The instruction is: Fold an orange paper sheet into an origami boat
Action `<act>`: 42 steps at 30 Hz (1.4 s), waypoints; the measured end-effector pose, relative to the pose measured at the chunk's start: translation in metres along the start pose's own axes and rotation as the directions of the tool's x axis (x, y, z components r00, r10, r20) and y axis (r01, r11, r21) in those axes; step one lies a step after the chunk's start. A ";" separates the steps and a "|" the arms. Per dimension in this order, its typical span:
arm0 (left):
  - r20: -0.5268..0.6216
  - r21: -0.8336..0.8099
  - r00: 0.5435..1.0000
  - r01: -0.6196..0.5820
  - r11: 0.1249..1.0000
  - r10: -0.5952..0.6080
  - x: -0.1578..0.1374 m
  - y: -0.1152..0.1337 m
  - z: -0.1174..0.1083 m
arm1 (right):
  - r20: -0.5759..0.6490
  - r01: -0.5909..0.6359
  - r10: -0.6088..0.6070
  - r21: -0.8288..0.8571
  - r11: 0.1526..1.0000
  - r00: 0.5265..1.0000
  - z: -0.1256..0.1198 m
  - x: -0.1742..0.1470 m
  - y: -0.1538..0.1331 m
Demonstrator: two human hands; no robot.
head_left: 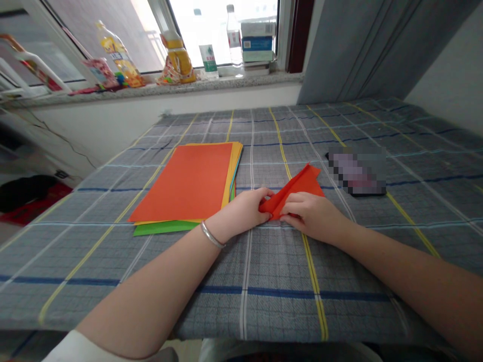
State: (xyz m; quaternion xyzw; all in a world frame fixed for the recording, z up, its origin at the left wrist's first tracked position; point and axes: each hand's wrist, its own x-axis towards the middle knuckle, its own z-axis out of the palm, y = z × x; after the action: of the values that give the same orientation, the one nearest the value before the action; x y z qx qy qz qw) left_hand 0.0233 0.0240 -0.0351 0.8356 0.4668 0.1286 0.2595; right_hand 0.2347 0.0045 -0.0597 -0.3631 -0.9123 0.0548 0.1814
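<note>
In the head view, you worked at a surface covered by a gray plaid cloth (271, 311) crossed by yellow, white and blue lines. Past its far edge stood a pale wall (245, 100), with a stone sill (260, 79) under a bright window (184, 20). Along that sill, from left to right, you had a bottle of orange-yellow drink (119, 55), an amber jug (183, 60), a green-and-white container (209, 59), a clear bottle (234, 37) and a small stack of boxes (258, 44). A gray curtain (354, 50) hung at the far right, and low on the far left lay something red (60, 203) with a dark item (26, 191) on it. On the cloth to your left rested a paper stack (184, 183), orange on top, with yellow and green edges showing beneath; to your right lay a phone (356, 173), its screen pixelated. The folded orange paper (302, 183) was between these two, near the middle, its pointed end aimed far and right. Your left hand (247, 208), with a silver bracelet (212, 235) at the wrist, had its thumb and fingers closed on the paper's near-left corner. Your right hand (311, 213) lay just beside it, fingers curled against the paper's near edge and pinching it; the fingers partly hid that edge.
</note>
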 end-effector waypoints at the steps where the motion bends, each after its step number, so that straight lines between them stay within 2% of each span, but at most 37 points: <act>1: 0.013 -0.002 1.000 0.006 1.000 -0.006 0.000 -0.001 -0.001 | 0.001 -0.028 0.028 0.042 0.999 1.000 0.002 0.001 0.001; 6: 0.065 -0.079 0.998 0.030 0.996 -0.025 0.003 -0.006 -0.001 | -0.006 -0.139 0.141 0.162 0.977 0.990 0.008 0.004 0.007; 12: 0.113 -0.092 0.993 0.043 0.995 -0.033 0.003 -0.004 -0.005 | -0.004 -0.153 0.157 0.195 0.969 0.988 0.010 0.005 0.006; 21: 0.047 0.174 0.998 0.039 0.984 -0.048 0.004 0.007 -0.002 | -0.013 -0.152 0.156 0.152 0.977 0.988 0.011 0.006 0.006; 28: 0.064 0.191 0.998 -0.025 0.981 0.013 0.001 0.005 -0.003 | 0.001 -0.162 0.164 0.141 0.977 0.986 0.012 0.007 0.007; 34: 0.081 0.198 0.996 0.018 0.980 -0.034 -0.001 0.008 -0.005 | -0.005 -0.190 0.193 0.149 0.970 0.981 0.010 0.007 0.005; 36: 0.083 0.191 0.996 0.021 0.981 -0.038 -0.001 0.008 -0.004 | -0.021 -0.162 0.167 0.144 0.976 0.986 0.009 0.005 0.005; 42: 0.075 0.180 0.997 -0.006 0.984 -0.008 -0.003 0.006 0.000 | -0.017 0.093 -0.093 0.004 0.996 0.996 0.007 0.000 0.008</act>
State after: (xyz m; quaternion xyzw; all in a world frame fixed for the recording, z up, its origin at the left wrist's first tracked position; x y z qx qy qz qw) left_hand 0.0260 0.0191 -0.0320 0.8596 0.4668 0.0542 0.2005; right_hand 0.2368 0.0108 -0.0682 -0.3204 -0.9265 0.0452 0.1921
